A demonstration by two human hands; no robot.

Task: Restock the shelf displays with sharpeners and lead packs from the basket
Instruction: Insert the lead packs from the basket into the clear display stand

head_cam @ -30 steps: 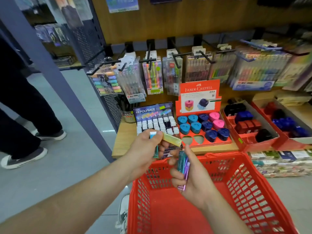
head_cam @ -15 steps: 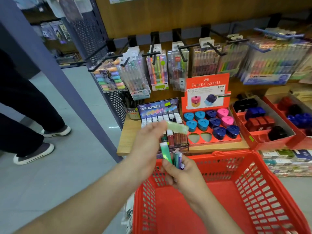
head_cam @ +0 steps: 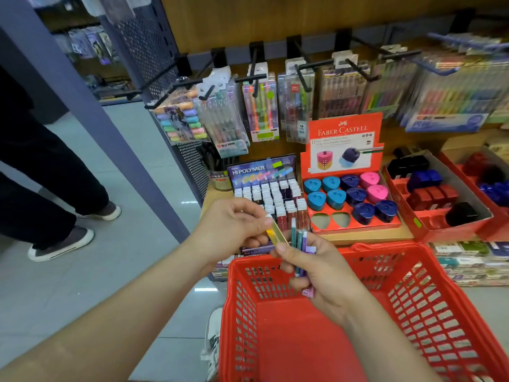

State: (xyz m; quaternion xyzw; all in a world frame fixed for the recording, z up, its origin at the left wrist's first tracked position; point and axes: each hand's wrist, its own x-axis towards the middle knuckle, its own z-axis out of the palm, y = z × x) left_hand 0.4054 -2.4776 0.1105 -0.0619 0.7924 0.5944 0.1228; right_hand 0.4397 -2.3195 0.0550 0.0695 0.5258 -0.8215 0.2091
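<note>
Left hand [head_cam: 234,230] pinches yellow lead pack [head_cam: 276,232]. Right hand [head_cam: 322,274] grips teal and purple lead packs [head_cam: 300,244] over red basket [head_cam: 391,248]. Hi-Polymer lead display [head_cam: 261,170] looks nearly full. Faber-Castell sharpener tray [head_cam: 358,226] has two slots unfilled, so I'd say late stage.

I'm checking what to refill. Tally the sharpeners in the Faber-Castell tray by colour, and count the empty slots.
Light blue sharpeners: 4
Dark blue sharpeners: 4
Pink sharpeners: 2
Empty slots: 2
Total: 10 sharpeners in the Faber-Castell tray, which has 12 slots.
</note>
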